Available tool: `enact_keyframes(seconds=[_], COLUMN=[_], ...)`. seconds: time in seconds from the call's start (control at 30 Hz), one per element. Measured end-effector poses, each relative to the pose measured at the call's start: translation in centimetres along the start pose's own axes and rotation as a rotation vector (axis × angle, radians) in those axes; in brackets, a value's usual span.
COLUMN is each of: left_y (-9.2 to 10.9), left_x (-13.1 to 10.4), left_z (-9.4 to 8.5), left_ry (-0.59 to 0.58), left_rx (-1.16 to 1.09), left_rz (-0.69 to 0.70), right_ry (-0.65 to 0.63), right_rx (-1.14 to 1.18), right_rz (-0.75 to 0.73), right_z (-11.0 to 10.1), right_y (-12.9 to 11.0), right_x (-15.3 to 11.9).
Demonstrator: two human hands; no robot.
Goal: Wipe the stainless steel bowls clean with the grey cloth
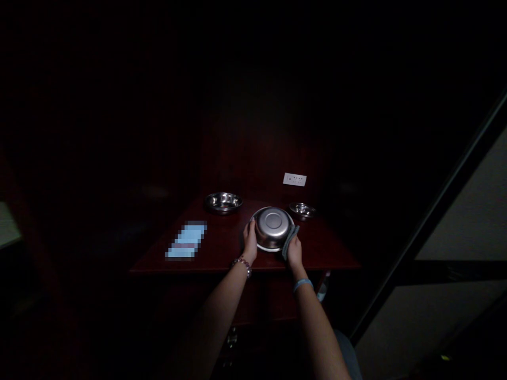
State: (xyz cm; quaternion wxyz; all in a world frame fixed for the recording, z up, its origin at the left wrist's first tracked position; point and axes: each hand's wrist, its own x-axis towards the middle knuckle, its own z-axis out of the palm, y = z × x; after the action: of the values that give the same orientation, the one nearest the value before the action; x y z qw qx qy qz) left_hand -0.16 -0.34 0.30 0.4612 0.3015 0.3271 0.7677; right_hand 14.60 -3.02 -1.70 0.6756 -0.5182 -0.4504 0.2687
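Between my hands is a steel bowl [273, 224], tilted so that its round base faces me and its rim points away. My left hand [250, 241] grips the bowl's left side, a beaded bracelet on the wrist. On the right side, my right hand [293, 252] is closed on a dark grey-green cloth [290, 243] that touches the bowl near its rim. The fingertips behind the bowl are hidden. A second steel bowl [224, 203] stands upright at the back left, and a smaller steel bowl [302, 211] at the back right.
The dark red wooden table [222, 256] ends at a front edge near my wrists. A blurred pale-blue flat object [187, 240] lies on its left part. A white wall socket [294, 179] is set in the back panel. Below the right edge is a partly hidden pale object [324, 287].
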Motion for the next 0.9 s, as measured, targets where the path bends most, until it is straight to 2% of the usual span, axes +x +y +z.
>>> enact_keyframes(seconds=[0.2, 0.43, 0.7, 0.9], left_y=[0.26, 0.22, 0.41, 0.55], left_x=[-0.2, -0.19, -0.25, -0.49], left_z=[0.24, 0.13, 0.16, 0.39], left_ry=[0.107, 0.065, 0.058, 0.049], left_rx=[-0.011, -0.026, 0.049, 0.102], left_rz=[-0.104, -0.01, 0.01, 0.053], right_ry=[-0.02, -0.021, -0.02, 0.0], right_rx=[-0.001, -0.007, 0.014, 0.046], right_rz=[0.014, 0.015, 0.041, 0.041], right_z=[-0.06, -0.13, -0.1, 0.09], right_y=[-0.18, -0.25, -0.63, -0.05], right_x=[-0.18, -0.22, -0.3, -0.06])
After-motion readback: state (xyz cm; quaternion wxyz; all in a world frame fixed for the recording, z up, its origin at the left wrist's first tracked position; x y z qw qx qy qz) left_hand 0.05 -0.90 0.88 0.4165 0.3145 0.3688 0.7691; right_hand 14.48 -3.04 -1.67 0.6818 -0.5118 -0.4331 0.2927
